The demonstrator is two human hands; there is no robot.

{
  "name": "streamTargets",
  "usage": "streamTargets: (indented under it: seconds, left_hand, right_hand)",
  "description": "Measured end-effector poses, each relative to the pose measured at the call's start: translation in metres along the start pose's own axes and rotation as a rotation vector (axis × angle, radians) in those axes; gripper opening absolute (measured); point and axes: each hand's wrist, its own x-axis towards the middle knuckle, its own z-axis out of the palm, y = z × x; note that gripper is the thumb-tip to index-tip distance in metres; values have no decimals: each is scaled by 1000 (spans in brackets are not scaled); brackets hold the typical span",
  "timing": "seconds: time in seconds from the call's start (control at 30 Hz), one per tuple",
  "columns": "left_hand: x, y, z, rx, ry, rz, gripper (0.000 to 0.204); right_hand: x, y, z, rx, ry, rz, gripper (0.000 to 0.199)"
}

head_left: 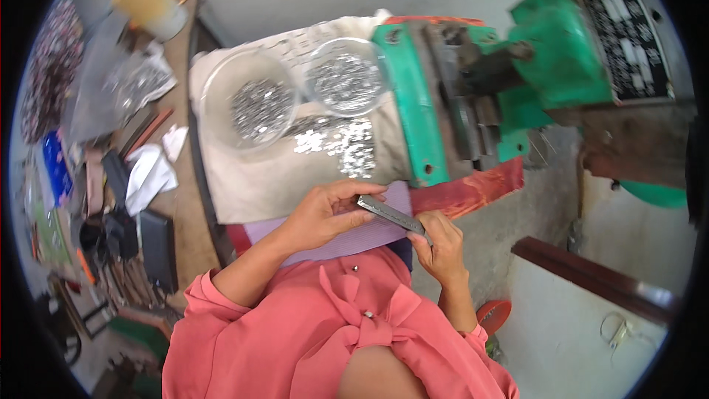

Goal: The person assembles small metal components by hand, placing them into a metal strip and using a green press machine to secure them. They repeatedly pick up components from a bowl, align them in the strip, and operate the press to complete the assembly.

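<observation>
A dark grey, narrow metal bar (393, 216) with a lighter edge slants between my two hands, over the lilac cloth at my lap. My left hand (323, 216) has its thumb and fingers closed around the bar's upper left end. At the lower right end, my right hand (441, 245) grips it with thumb and curled fingers. Beyond my hands, small shiny metal pieces (357, 149) lie in a loose patch on the beige cloth (251, 196). Two clear round tubs, a left one (213, 96) and a right one (378, 92), hold many more such pieces.
A green bench machine (422, 137) with a dark steel slide stands right of the tubs, over a red sheet (473, 191). To the left, a wooden table (193, 255) carries a black box (158, 251), white paper (151, 177), plastic bags and a yellowish cylinder (148, 0).
</observation>
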Motion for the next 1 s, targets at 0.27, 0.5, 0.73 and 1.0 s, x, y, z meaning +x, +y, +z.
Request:
streamTargets:
  seconds: [0.27,0.5,0.73,1.0]
  left_hand:
    - [-66,-20,-20,-64,485,-148,32]
    - [-68,-25,-23,-98,535,-157,33]
    - [-69,-13,-25,-81,466,-211,45]
    - [-73,-10,-31,-171,421,-255,53]
  right_hand:
    - [39,-15,62,17,-27,-28,35]
    - [55,-30,75,-75,-95,-302,34]
    - [51,-25,63,-67,-114,-317,29]
    - [25,6,14,-171,-294,-60,30]
